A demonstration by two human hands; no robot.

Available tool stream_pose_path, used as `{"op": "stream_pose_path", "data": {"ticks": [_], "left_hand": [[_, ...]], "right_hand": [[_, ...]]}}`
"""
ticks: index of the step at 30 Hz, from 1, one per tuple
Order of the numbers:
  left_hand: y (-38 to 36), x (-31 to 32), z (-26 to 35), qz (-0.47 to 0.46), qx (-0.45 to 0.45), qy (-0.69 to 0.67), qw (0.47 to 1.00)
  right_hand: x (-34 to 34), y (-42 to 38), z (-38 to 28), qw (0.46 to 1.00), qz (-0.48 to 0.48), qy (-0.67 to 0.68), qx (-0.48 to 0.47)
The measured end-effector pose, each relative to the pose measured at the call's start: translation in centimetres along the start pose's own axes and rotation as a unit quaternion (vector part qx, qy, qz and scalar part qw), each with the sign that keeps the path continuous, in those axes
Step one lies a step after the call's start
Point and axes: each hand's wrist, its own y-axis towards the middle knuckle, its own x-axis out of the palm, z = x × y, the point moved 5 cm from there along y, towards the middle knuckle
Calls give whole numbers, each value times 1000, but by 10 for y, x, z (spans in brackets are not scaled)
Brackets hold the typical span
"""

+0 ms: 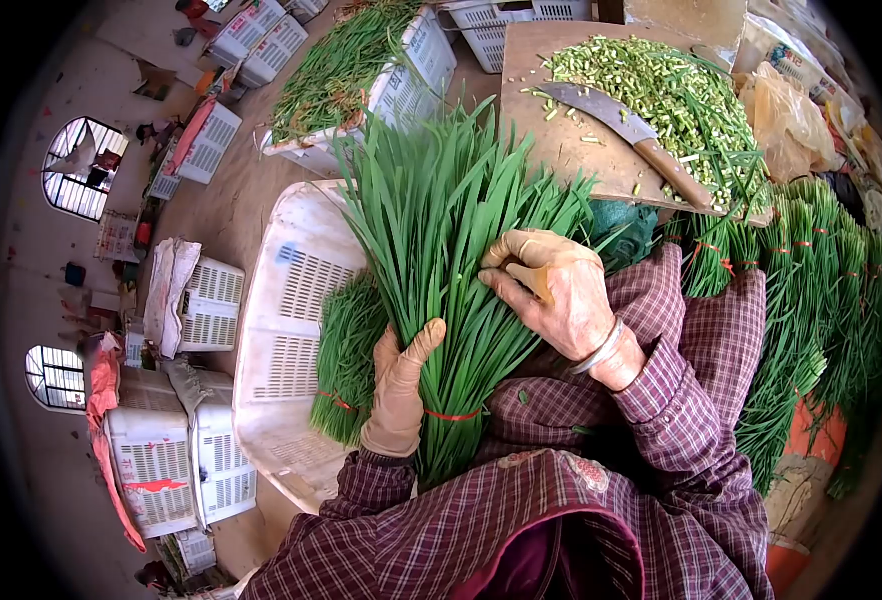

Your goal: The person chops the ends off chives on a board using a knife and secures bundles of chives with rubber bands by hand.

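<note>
My left hand [399, 392], in a tan glove, grips the lower part of a thick bunch of green chives [441, 250] tied near its base with a red band [451, 414]. The leaves fan upward from my lap. My right hand [551, 290], bare with a bracelet at the wrist, rests on the right side of the bunch with fingers bent among the leaves. A cleaver [626, 130] with a wooden handle lies on a wooden chopping board [551, 140] beyond, next to a heap of chopped green stems [671, 90].
A white plastic crate [286, 330] with tied chive bunches [346, 360] stands to my left. More tied bunches [811, 290] are stacked on the right. Another crate of greens [346, 70] and several white crates [176, 460] stand on the floor. Plastic bags [791, 115] lie at the top right.
</note>
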Motion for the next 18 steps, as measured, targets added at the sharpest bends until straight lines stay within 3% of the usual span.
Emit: {"op": "stream_pose_path", "data": {"ticks": [5,7,9,10,11,15,17,18], "left_hand": [[-1,-2,-1,4,24,21,999],[0,-6,-3,7,33,20,999],[-1,-11,-5,7,18,4,1000],[-2,-10,-4,12,20,2,1000],[-4,-6,-2,22,6,8,1000],[-3,-7,-13,21,-26,3,999],[-5,-13,-8,29,-33,-25,999],[-7,-17,-7,36,-40,-54,997]], "right_hand": [[2,2,2,995,26,-71,-61],[-15,10,41,978,154,114,84],[-45,16,47,973,154,85,146],[-48,21,38,980,158,81,95],[-51,24,18,989,134,-67,17],[-4,18,-27,964,-21,-174,-197],[10,5,0,962,-125,-216,-112],[8,-3,6,963,-133,-215,-97]]}}
